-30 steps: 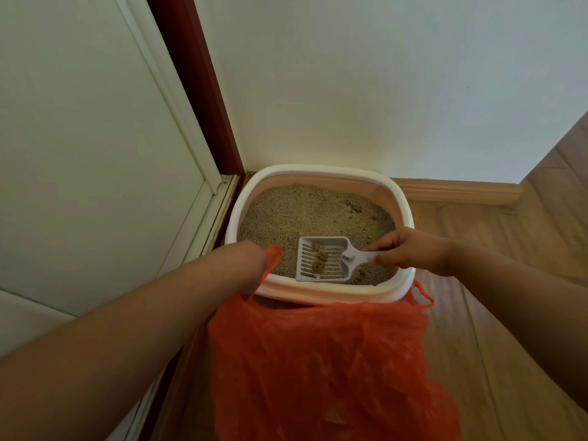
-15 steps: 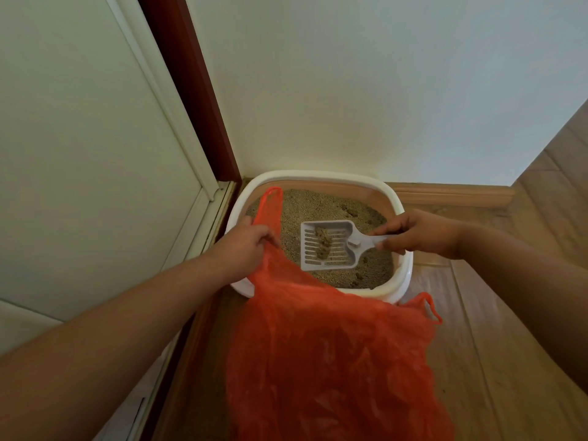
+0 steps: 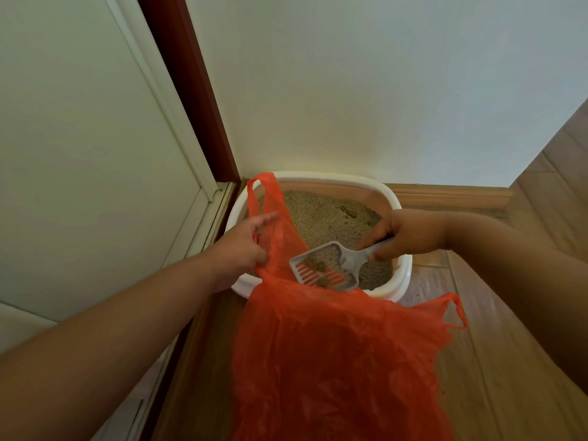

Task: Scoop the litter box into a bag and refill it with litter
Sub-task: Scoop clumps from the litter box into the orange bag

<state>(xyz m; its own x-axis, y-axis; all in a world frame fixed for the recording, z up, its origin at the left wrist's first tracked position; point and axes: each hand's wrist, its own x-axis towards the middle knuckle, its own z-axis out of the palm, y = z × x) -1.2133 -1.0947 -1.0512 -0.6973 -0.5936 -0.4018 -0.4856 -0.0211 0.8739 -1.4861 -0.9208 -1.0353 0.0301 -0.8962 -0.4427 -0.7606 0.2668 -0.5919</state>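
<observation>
A white litter box (image 3: 389,194) filled with tan litter (image 3: 321,214) sits in the room's corner on the floor. My left hand (image 3: 241,246) grips one handle of an orange plastic bag (image 3: 334,351), holding it up over the box's near left side. My right hand (image 3: 410,233) holds the handle of a grey slotted scoop (image 3: 324,265). The scoop carries a few brownish clumps and is tilted over the bag's upper edge. More clumps lie in the litter at the back right. The bag's other handle (image 3: 455,311) hangs loose to the right.
A white door (image 3: 79,154) with a dark red frame (image 3: 187,87) stands close on the left. A white wall (image 3: 366,84) with a wooden skirting board (image 3: 451,195) is behind the box. Wooden floor (image 3: 509,361) extends to the right.
My left hand has lifted the bag handle higher over the box. My right hand has brought the loaded scoop toward me, from over the litter to the bag's edge.
</observation>
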